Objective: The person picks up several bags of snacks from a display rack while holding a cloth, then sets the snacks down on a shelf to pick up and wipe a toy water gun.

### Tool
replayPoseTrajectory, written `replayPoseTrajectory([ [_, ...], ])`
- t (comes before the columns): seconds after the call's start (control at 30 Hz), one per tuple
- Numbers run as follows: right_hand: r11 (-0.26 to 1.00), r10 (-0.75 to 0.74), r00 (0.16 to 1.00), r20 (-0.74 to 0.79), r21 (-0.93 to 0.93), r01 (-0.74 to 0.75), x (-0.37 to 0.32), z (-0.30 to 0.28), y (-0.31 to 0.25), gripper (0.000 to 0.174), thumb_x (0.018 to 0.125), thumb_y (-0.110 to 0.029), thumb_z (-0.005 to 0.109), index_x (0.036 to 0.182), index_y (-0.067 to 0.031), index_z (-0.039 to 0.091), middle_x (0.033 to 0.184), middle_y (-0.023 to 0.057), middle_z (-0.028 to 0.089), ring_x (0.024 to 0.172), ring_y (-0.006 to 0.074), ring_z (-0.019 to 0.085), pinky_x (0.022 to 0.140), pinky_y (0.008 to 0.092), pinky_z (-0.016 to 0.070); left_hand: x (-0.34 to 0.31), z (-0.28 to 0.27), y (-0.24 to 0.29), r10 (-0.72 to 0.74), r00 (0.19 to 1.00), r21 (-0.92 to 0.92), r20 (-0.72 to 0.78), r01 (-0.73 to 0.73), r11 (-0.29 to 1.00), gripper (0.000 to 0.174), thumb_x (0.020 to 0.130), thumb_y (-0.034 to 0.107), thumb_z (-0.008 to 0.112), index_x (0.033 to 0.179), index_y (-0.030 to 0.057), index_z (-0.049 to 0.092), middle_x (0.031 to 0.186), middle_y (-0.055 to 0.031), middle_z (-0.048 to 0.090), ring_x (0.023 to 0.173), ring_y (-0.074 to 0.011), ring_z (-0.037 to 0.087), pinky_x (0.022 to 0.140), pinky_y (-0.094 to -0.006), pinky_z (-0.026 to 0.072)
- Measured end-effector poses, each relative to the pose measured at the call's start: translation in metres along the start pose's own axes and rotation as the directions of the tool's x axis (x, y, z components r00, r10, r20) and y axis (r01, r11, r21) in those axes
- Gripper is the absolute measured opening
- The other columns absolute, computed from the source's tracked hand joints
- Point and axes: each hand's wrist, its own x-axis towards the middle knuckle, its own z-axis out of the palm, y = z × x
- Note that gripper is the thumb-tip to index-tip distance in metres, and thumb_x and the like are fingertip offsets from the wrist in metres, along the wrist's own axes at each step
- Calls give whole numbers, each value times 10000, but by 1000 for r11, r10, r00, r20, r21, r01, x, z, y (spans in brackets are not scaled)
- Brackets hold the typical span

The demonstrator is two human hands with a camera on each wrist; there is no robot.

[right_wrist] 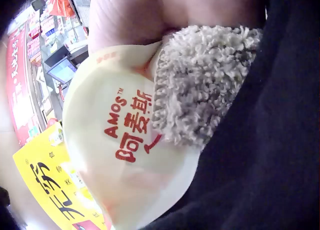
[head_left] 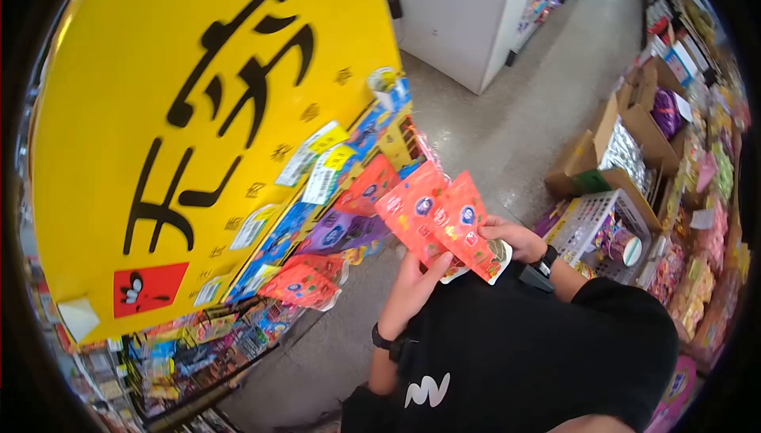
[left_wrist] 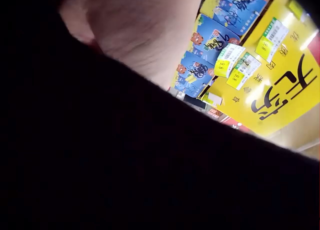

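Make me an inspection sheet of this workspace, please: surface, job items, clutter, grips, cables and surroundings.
Surface: grey floor; no tabletop seen under the held packets.
Job's things: left red packet and right red packet, overlapping.
Clutter: purple packet and more red packets beside the yellow sign; white basket and cardboard boxes on the other side.
Left grip: holds the left red packet, thumb on its front.
Right grip: holds the right red packet.
Cables: nothing seen clearly.
Surroundings: shop interior; white counter, packaged goods.
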Motion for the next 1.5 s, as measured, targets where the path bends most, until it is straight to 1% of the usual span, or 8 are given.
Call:
replayPoseTrajectory([
  [0.07, 998, 4, 1000, 14, -59, -3, 11, 0, -3, 394, 905, -154, 625, 1264, -23, 525, 1175, 94, 632, 1028, 169, 635, 906, 319, 518, 5, 6, 6, 138, 988, 4, -71, -138, 990, 306, 925, 135, 590, 1190, -5, 526, 1082, -51, 624, 975, -124, 595, 844, -283, 478],
  [0.2, 985, 1, 999, -44, -175, -9, 17, 5, -3, 365, 900, -151, 638, 1233, -29, 551, 1149, 84, 642, 1003, 158, 644, 865, 312, 537, 11, -3, -3, 132, 967, 65, -220, -121, 991, 227, 913, 114, 613, 1084, -28, 566, 937, -65, 660, 789, -120, 642, 685, -275, 525],
  [0.57, 978, 20, 999, -39, -205, -27, 28, 9, -12, 359, 897, -169, 650, 1214, -37, 546, 1110, 52, 646, 973, 133, 646, 845, 294, 537, 20, -25, -9, 185, 874, 68, -449, -173, 983, 232, 907, 139, 635, 1082, -4, 580, 949, -40, 663, 765, -85, 608, 635, -236, 473],
  [0.97, 977, 0, 995, -97, -212, -21, 15, -6, -10, 397, 883, -170, 663, 1224, -12, 536, 1129, 87, 647, 983, 161, 650, 876, 322, 529, 36, -46, -44, 165, 850, 21, -500, -178, 984, 291, 938, 167, 593, 1168, -1, 532, 1045, -74, 661, 917, -141, 635, 787, -279, 485],
  [1.17, 982, 4, 997, -82, -186, -19, 12, -1, -15, 382, 887, -158, 655, 1221, -14, 539, 1136, 92, 646, 985, 164, 651, 878, 321, 530, 37, -54, -44, 343, 754, 207, -560, -274, 939, 397, 906, 128, 612, 1239, -27, 461, 1182, -146, 588, 1105, -198, 552, 952, -337, 423],
  [1.37, 964, -30, 997, -66, -266, 11, 23, 6, -23, 392, 890, -180, 658, 1224, -14, 539, 1143, 83, 641, 1002, 148, 638, 884, 310, 521, 28, -49, -52, 229, 718, 200, -657, -127, 972, 481, 904, 148, 618, 1298, -38, 415, 1274, -178, 516, 1157, -232, 524, 960, -350, 428],
  [1.43, 944, -20, 998, -53, -330, 2, 29, 9, -25, 396, 887, -196, 665, 1216, -13, 543, 1142, 69, 638, 1008, 138, 630, 884, 302, 516, 19, -33, -33, 79, 707, -55, -702, -165, 985, 520, 903, 141, 613, 1336, -28, 380, 1296, -180, 490, 1185, -233, 503, 962, -344, 431],
  [1.5, 941, -7, 999, -39, -340, -7, 33, 14, -27, 400, 887, -201, 666, 1218, -15, 542, 1143, 65, 636, 1012, 135, 627, 884, 299, 514, 18, -23, -28, 81, 677, -57, -731, -179, 982, 516, 899, 128, 609, 1333, -25, 377, 1264, -168, 510, 1149, -229, 520, 949, -338, 439],
])
